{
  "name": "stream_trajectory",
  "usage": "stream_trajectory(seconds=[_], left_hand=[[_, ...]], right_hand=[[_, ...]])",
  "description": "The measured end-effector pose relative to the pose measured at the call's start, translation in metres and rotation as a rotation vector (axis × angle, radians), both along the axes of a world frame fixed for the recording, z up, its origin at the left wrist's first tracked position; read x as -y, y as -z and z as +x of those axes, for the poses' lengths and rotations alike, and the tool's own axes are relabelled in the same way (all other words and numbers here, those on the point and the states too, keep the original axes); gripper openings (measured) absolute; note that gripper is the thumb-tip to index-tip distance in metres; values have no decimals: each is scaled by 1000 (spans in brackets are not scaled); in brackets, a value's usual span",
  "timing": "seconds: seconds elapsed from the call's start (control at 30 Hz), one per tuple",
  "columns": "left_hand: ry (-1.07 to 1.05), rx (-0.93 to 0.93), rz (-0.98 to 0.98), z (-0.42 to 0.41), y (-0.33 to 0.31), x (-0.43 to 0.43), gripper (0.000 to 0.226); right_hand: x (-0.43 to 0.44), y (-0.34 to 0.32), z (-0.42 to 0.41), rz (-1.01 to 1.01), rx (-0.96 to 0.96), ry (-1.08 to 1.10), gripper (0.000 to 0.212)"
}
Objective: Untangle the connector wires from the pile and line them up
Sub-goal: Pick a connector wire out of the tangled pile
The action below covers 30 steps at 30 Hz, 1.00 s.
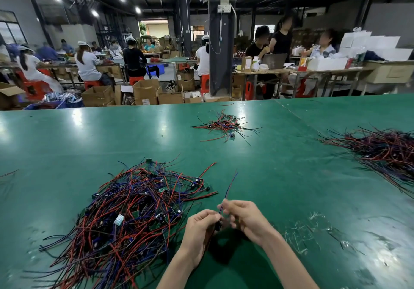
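Observation:
A big tangled pile of red, blue and black connector wires (pixel 132 212) with small circuit boards lies on the green table (pixel 291 176), left of my hands. My left hand (pixel 201 226) and my right hand (pixel 244 217) are close together above the table's near edge. Both pinch one connector wire (pixel 229 186), whose red and blue strands stick up and away from my fingers. A dark connector piece hangs between the two hands.
A smaller heap of wires (pixel 224 126) lies farther back at the centre. A long spread of wires (pixel 385 152) lies at the right. Scratched marks show on the table right of my hands. Beyond the table's far edge are cardboard boxes and seated workers.

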<state>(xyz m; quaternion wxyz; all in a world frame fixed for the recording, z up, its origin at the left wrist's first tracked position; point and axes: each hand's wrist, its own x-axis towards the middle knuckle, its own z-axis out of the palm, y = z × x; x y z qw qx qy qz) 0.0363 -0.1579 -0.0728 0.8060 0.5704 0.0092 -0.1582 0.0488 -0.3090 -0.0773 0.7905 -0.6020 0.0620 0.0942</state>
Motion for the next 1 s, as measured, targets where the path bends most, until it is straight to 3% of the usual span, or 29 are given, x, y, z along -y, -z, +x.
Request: stream_trajectory(seconds=[0.17,0.3,0.67,0.87,1.0], left_hand=[[7,51,57,-3,0,-1,18],[56,45,137,-2,0,-1,28],[170,33,150,-8,-7,0,20],[192,41,144,-9,-12,-2,12],[11,-23,-14,-1,-13,-10,20]], right_hand=[[-14,1,-4,-84,44,49,25],[0,1,3,15,11,230,24],[43,4,13,212,10,552,12],[38,3,13,358,-22,565,16],[32,-4,7,197,6,425,11]])
